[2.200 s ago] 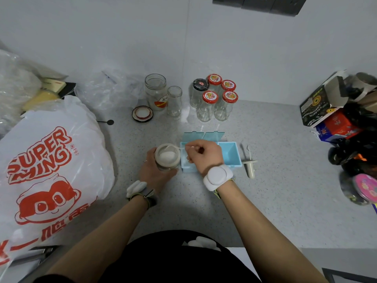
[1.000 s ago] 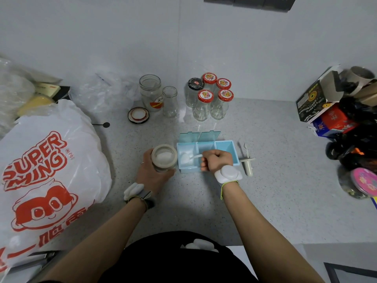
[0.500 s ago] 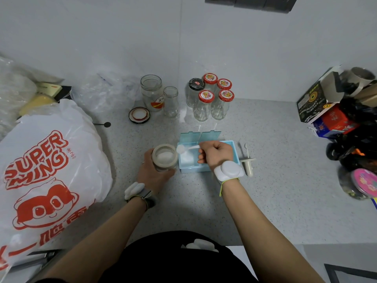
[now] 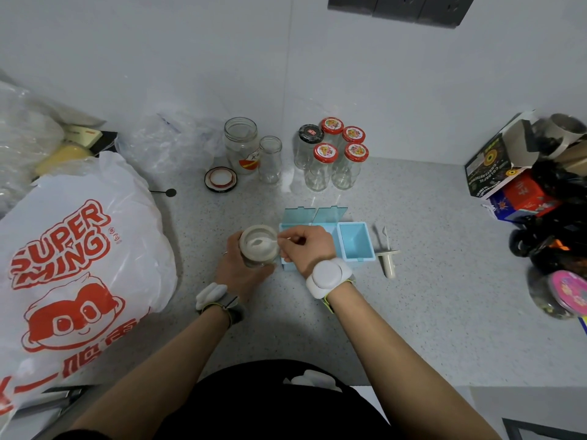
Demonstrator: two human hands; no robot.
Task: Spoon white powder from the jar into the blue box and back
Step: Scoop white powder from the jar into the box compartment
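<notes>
Two hands meet at the middle of the speckled grey counter. The glass jar sits inside your left hand, just left of the blue box and touching or nearly touching its left end. Your right hand lies over the box's left compartments, hiding them, with its knuckles just beside the jar's rim.

Your left hand's fingers curl round the jar's wall and hold it upright. Your right hand pinches the thin handle of a small white spoon, whose bowl reaches over the jar's mouth, at or just above the white powder.

The jar is lidless, with powder filling it close to the rim. The box's pale blue lids stand open at the back, and its right compartment shows bare blue walls. A second small white spoon lies on the counter to the right of the box.
</notes>
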